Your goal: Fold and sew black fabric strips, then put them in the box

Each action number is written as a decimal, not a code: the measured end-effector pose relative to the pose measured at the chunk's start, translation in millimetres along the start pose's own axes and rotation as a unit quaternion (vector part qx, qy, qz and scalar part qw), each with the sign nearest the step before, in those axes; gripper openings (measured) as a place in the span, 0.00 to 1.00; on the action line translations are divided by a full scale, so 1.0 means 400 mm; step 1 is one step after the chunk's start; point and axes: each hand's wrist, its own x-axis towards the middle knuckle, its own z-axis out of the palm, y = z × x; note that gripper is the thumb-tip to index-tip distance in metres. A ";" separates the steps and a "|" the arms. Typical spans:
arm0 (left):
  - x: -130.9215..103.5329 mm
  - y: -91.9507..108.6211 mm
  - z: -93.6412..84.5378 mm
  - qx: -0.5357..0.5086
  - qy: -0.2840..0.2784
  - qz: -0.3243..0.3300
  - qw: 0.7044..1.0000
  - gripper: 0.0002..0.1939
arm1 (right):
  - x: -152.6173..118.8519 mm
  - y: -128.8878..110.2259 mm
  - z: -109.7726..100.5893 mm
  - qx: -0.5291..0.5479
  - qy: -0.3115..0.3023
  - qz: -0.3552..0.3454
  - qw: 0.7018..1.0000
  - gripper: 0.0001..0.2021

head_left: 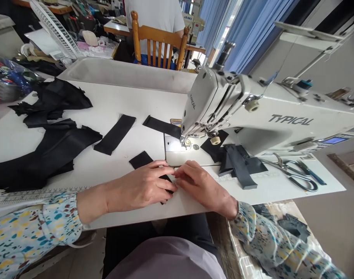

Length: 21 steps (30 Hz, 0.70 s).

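Observation:
A black fabric strip (141, 159) lies slantwise under my left hand (148, 186), which rests on it with its fingers spread. My right hand (200, 188) is closed, its bent fingertips meeting those of my left hand at the strip's right edge. What the right fingers hold, if anything, is hidden. Just beyond my hands is the sewing machine (241, 104), its needle area lit. One black strip (162, 126) reaches to the presser foot, and another strip (115, 134) lies to the left. Several black pieces (241, 166) overlap right of the needle plate (177, 157).
Scissors (299, 176) lie at the table's right beside a small blue-handled tool (312, 172). Piled black fabric (46, 143) covers the left side. A measuring tape (34, 195) runs along the front edge. Behind the table are a wooden chair (159, 37) and a seated person (153, 15).

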 end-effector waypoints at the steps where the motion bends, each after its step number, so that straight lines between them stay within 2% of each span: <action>1: -0.003 0.002 0.008 0.014 0.016 -0.014 1.000 0.12 | -0.009 0.001 -0.007 0.017 0.009 0.006 1.000 0.07; 4: -0.005 -0.002 0.036 0.071 0.075 -0.063 0.993 0.09 | -0.036 0.005 -0.030 0.004 0.046 -0.007 0.999 0.11; 9: 0.035 -0.045 0.075 0.130 0.156 -0.121 0.972 0.10 | -0.041 0.022 -0.049 -0.110 0.064 -0.064 0.990 0.16; 15: 0.105 -0.091 0.094 0.112 0.152 -0.181 0.965 0.09 | 0.016 0.066 -0.059 -0.191 0.081 -0.086 0.974 0.17; 21: 0.130 -0.087 0.084 0.121 0.150 -0.210 0.958 0.14 | 0.037 0.097 -0.072 -0.199 0.084 -0.102 0.971 0.16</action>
